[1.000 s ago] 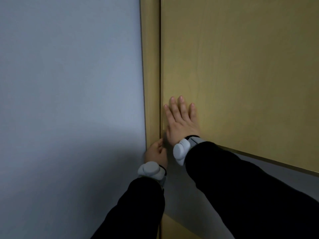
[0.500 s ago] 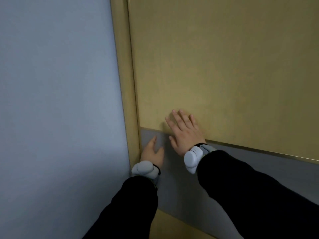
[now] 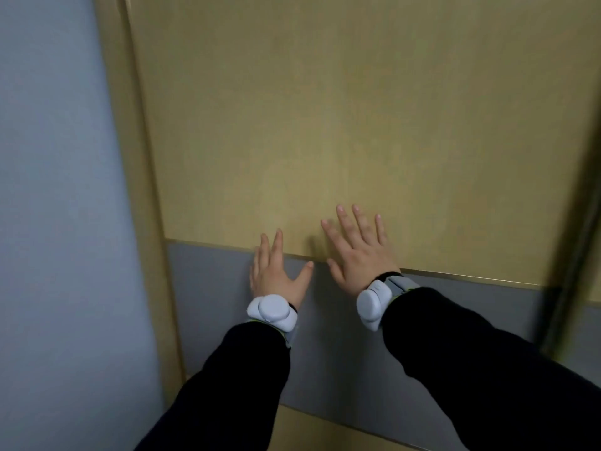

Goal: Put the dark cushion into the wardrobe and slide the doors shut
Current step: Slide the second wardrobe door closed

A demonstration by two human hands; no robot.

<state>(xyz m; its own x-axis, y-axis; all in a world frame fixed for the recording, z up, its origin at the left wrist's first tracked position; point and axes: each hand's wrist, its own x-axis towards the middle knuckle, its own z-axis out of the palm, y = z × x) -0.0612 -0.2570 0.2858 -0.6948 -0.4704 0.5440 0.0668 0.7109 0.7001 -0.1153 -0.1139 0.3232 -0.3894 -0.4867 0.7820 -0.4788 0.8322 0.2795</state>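
A wardrobe sliding door (image 3: 325,125) of light wood with a grey band (image 3: 208,288) across it fills the head view. My left hand (image 3: 276,275) lies flat on the door with fingers spread, over the seam between wood and grey band. My right hand (image 3: 357,249) lies flat beside it on the wood panel, fingers apart. Both hold nothing. The door's left edge sits against the wooden frame post (image 3: 136,190). The dark cushion is not in view.
A pale blue-grey wall (image 3: 58,222) stands left of the frame. At the far right a dark vertical edge (image 3: 582,206) marks where this door meets another panel. White wrist devices and black sleeves cover my forearms.
The view has shifted right, so the frame post now sits further left. Both hands have moved rightward along the door face; my left hand has opened flat from the frame edge.
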